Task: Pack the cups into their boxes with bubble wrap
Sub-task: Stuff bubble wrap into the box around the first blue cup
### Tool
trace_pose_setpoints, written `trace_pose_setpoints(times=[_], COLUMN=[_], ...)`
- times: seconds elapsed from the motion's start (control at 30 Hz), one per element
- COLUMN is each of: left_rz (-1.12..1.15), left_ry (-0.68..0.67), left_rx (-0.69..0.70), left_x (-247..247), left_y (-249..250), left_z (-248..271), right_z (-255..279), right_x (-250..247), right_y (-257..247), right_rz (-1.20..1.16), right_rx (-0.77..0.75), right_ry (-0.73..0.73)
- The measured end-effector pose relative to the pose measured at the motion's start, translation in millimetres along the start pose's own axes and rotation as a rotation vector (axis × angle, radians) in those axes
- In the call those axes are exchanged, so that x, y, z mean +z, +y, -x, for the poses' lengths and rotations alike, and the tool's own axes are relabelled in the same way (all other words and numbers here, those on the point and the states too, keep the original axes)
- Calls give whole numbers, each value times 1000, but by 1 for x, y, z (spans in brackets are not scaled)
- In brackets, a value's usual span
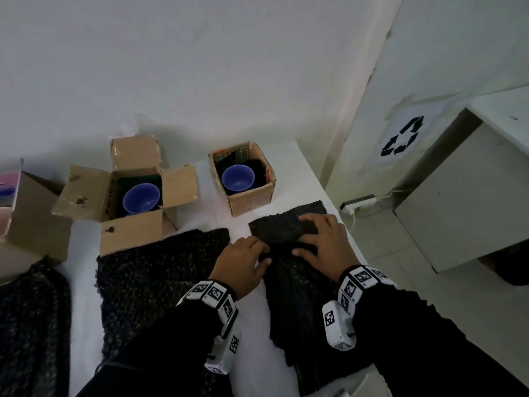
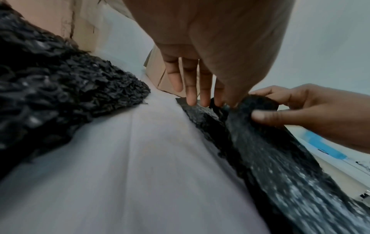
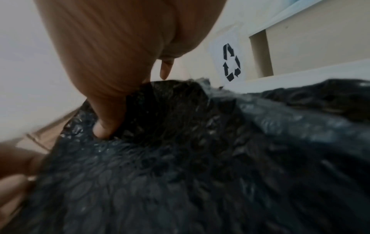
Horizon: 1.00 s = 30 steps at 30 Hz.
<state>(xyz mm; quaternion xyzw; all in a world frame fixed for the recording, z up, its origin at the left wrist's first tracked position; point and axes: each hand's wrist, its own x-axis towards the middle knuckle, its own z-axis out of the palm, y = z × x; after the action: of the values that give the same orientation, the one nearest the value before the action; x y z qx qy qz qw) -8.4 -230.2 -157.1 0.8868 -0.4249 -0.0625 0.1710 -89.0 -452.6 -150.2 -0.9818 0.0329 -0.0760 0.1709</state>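
Two open cardboard boxes stand at the back of the white table [image 1: 252,333]. The left box [image 1: 86,193] has its flaps spread and holds a blue cup [image 1: 141,199]. Dark padding lines the right box [image 1: 249,200] around a second blue cup [image 1: 238,176]. In front of that box lies a black bubble wrap sheet [image 1: 286,227], its far end folded back. My left hand [image 1: 262,253] pinches the fold's left edge, thumb against fingers [image 2: 190,88]. Beside it, my right hand [image 1: 303,242] grips the fold with fingers on top and thumb [image 3: 104,131] pressed in.
A second black bubble wrap sheet [image 1: 154,279] lies left of my hands, and a third [image 1: 31,325] at the far left. A pink-printed carton [image 1: 34,219] stands at the left. The table's edge runs close on the right, with a power strip [image 1: 359,202] and white cabinet [image 1: 458,202] beyond.
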Motion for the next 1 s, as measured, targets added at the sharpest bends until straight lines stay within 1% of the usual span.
trace_pose_setpoints(times=[0.07, 0.13, 0.2, 0.27, 0.3, 0.33, 0.37, 0.43, 0.47, 0.57, 0.63, 0.77, 0.8, 0.87, 0.93, 1.0], left_rz=[82, 253, 420, 573, 606, 583, 520, 428, 447, 578, 669, 631, 627, 609, 540, 442], left_ry=[16, 38, 40, -39, -93, -128, -134, -67, -6, 168, 244, 392, 419, 474, 485, 392], left_rx=[-46, -144, -195, -205, -208, -201, -191, -214, -247, -304, -276, -161, -149, -143, -128, -111], left_x=[1, -1, -4, -9, -11, -12, -12, -11, -11, -19, -30, -60, -68, -83, -95, -106], left_y=[7, 12, 18, 24, 26, 26, 25, 23, 22, 20, 18, 16, 15, 12, 3, -7], left_z=[0, -1, -2, -3, -4, -5, -6, -9, -11, -14, -18, -27, -30, -34, -36, -39], right_z=[-1, -3, -6, -8, -8, -9, -9, -10, -10, -15, -21, -38, -42, -48, -55, -64], right_x=[-8, -18, -30, -37, -39, -40, -41, -45, -46, -49, -50, -56, -57, -60, -61, -62], right_y=[4, 7, 8, 9, 11, 12, 12, 10, 9, 1, -7, -26, -31, -41, -48, -54], right_rz=[-114, -243, -354, -390, -397, -410, -432, -513, -555, -593, -580, -570, -586, -620, -591, -552], right_rx=[28, 68, 146, 247, 289, 325, 355, 389, 395, 348, 332, 330, 310, 242, 185, 150], right_ry=[34, 64, 94, 116, 133, 150, 167, 209, 229, 292, 314, 297, 290, 226, 136, 48])
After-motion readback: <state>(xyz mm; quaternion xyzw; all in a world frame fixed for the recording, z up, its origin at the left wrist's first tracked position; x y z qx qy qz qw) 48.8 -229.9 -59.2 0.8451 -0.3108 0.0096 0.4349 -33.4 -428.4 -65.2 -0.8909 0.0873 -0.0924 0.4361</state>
